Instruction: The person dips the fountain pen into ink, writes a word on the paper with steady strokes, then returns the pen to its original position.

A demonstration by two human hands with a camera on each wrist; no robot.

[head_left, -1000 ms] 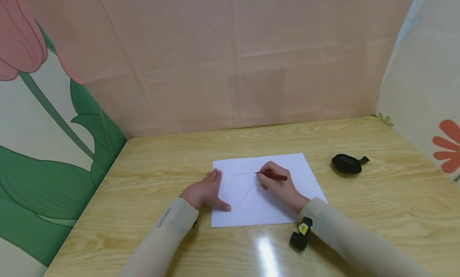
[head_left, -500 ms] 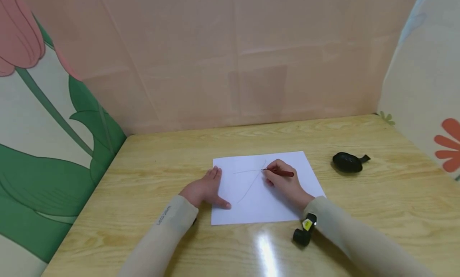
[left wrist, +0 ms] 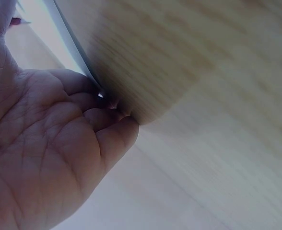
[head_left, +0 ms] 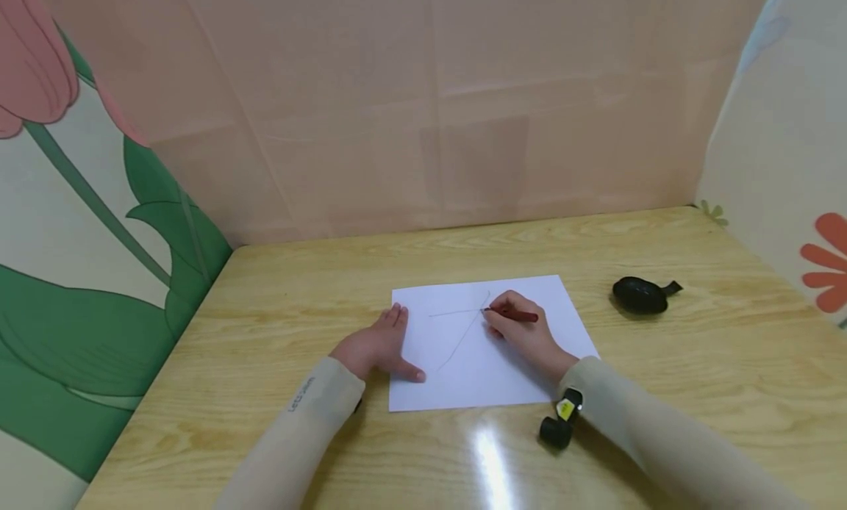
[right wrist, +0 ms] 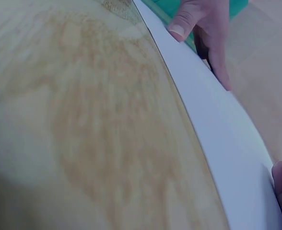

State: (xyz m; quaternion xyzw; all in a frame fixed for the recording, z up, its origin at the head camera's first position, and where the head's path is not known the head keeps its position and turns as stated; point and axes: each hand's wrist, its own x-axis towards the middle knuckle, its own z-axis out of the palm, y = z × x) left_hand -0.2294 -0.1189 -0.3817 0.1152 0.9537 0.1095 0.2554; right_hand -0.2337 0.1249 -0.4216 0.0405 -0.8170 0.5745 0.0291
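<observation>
A white sheet of paper [head_left: 456,385] lies on the wooden table, bearing a thin, nearly level line crossed by a long slanting one. My right hand [head_left: 526,333] pinches a dark red pen [head_left: 519,316], its tip at the paper where the two lines meet. At the sheet's left edge my left hand [head_left: 380,348] rests with thumb and fingers spread apart, fingertips on the paper. The left wrist view shows the left palm [left wrist: 45,129] close up. In the right wrist view the left hand [right wrist: 203,28] touches the far end of the paper [right wrist: 217,134]; the pen is hidden there.
A shiny black rounded object with a short tab [head_left: 640,296] lies on the table [head_left: 298,289] right of the paper. A black wrist camera [head_left: 559,422] hangs at the right cuff. A pink cloth backdrop [head_left: 344,113] stands behind, with flower-printed panels at both sides.
The right hand has moved right and slightly up with the pen, then nearly stopped. The slanting line now shows continuing above the level one. The left hand has stayed in place.
</observation>
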